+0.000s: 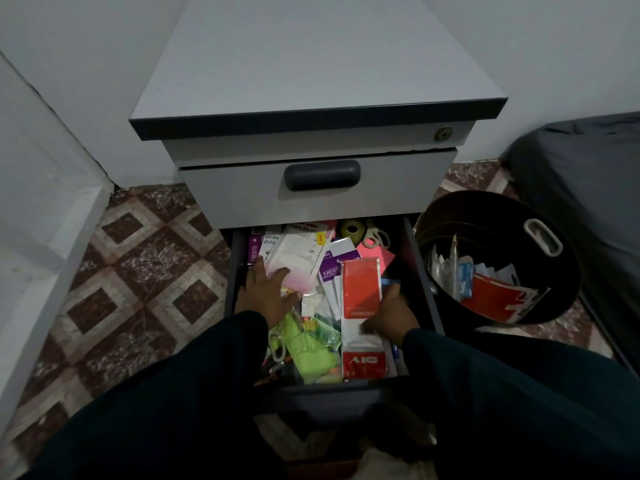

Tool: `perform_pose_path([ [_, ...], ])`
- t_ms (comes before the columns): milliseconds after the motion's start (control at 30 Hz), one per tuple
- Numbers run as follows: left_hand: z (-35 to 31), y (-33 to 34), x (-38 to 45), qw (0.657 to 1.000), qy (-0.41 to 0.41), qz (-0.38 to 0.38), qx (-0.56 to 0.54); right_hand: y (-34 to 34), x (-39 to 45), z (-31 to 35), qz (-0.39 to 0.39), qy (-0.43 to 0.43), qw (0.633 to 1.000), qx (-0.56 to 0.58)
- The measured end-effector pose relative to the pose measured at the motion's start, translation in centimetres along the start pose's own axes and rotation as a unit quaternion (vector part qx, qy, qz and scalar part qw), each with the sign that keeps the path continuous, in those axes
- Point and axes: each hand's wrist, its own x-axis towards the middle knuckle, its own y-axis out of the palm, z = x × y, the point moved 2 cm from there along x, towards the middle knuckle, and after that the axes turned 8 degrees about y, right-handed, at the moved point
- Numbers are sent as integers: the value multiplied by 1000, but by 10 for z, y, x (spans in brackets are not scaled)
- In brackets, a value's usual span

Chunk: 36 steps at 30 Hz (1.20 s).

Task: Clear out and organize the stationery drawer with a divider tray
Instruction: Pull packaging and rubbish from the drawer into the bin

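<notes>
The lower drawer point(425, 271) of a grey pedestal is pulled open and crammed with stationery packets. My left hand point(268, 296) lies flat on a white and pink packet point(294, 263) at the drawer's left, fingers spread. My right hand point(389, 315) grips the right edge of a tall red and white packet point(360, 292) marked DIY, thumb curled over its face. Under and between them lie purple KREAT packets point(329, 271), lime-green items point(304, 344), a tape roll point(351, 229) and scissors point(375, 235) at the back. No divider tray is in view.
A black round bin point(540, 216) stands right of the drawer, holding a red packet and papers. The closed upper drawer with its dark handle point(322, 174) overhangs the back. A dark cushion point(588, 168) lies far right, a white wall panel on the left, patterned floor tiles around.
</notes>
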Motion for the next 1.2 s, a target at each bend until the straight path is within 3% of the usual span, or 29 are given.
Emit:
perform_pose_path([
  [233, -1, -1, -3, 992, -7, -70, 103, -17, 9, 4, -13, -1, 1000, 22],
  [433, 0, -6, -2, 991, -14, -123, -54, -27, 8, 7, -11, 3, 994, 108],
  [567, -5, -2, -3, 999, 4, -39, -11, -23, 5, 13, 14, -20, 983, 184],
  [633, -5, 2, -3, 1000, -3, -26, 0, -16, 7, 14, 25, -28, 984, 173],
  [700, -6, 2, -3, 998, -1, -66, 5, -10, 8, 15, 30, -40, 988, 148],
  [933, -7, -2, -5, 993, -28, -102, -50, -8, 9, 15, -29, -68, 994, 77],
  [1067, -7, -3, -4, 990, -57, -103, -72, -11, 9, 13, -33, -31, 992, 118],
  [1200, -1, -2, -2, 972, -110, -93, -185, -14, 7, 14, 23, 9, 983, 182],
])
